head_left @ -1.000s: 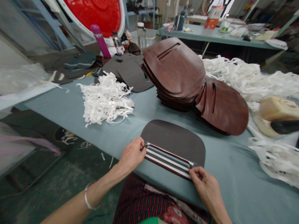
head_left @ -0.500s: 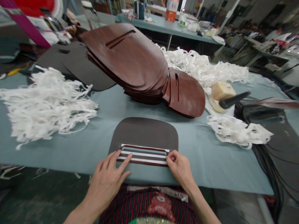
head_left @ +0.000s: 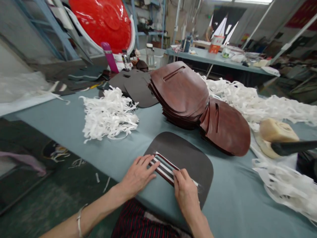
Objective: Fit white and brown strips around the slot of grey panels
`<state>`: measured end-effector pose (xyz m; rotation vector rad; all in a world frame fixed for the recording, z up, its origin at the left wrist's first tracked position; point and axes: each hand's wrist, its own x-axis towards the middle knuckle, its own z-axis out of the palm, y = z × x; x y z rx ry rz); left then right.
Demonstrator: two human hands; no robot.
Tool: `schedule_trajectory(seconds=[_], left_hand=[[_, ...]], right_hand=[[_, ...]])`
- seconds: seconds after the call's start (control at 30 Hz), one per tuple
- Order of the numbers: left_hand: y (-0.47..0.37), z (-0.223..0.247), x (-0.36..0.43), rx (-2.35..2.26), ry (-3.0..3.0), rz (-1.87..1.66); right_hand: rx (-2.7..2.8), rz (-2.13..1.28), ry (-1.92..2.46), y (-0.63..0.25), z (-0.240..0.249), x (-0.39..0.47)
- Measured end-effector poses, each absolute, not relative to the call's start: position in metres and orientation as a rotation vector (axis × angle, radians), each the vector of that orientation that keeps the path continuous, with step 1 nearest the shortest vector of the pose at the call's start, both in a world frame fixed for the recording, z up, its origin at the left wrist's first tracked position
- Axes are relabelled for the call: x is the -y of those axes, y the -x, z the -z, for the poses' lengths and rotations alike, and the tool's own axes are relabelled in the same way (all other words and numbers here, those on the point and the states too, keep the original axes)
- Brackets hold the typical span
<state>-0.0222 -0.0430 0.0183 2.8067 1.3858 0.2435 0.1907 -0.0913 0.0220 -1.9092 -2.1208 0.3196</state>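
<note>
A dark grey rounded panel (head_left: 183,150) lies at the front edge of the table. Across its slot runs a brown-edged strip piece (head_left: 164,169) with white bands. My left hand (head_left: 138,173) rests on the left end of this piece, fingers spread and flat. The fingers of my right hand (head_left: 185,188) are bent and pressed together on the piece's right part; whatever is between the fingertips is too hidden to tell.
Stacked brown leather panels (head_left: 183,92) stand behind the grey panel. White strips (head_left: 109,115) are heaped to the left, with more strips (head_left: 284,188) at the right. A pale block (head_left: 278,132) sits beside a black handle (head_left: 294,147).
The view has turned left, so the table appears slanted. My right hand has moved from the right end of the striped piece inward along it. My left hand stays at the left end.
</note>
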Motion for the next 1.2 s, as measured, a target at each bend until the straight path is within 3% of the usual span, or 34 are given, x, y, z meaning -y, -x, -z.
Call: schedule_trajectory(seconds=[0.37, 0.67, 0.9, 1.2], left_hand=[[0.028, -0.002, 0.049, -1.418, -2.63, -0.554], [0.032, -0.001, 0.05, -1.413, -2.57, -0.649], [0.031, -0.004, 0.05, -1.462, -2.558, -0.665], [0.024, -0.001, 0.049, -1.544, -2.679, -0.491]], right_hand=[[2.373, -0.213, 2.244, -0.173, -0.039, 0.056], [2.282, -0.111, 2.042, -0.173, -0.026, 0.059], [2.203, -0.101, 1.632, -0.129, -0.005, 0.035], [2.355, 0.115, 1.527, -0.136, 0.004, 0.064]])
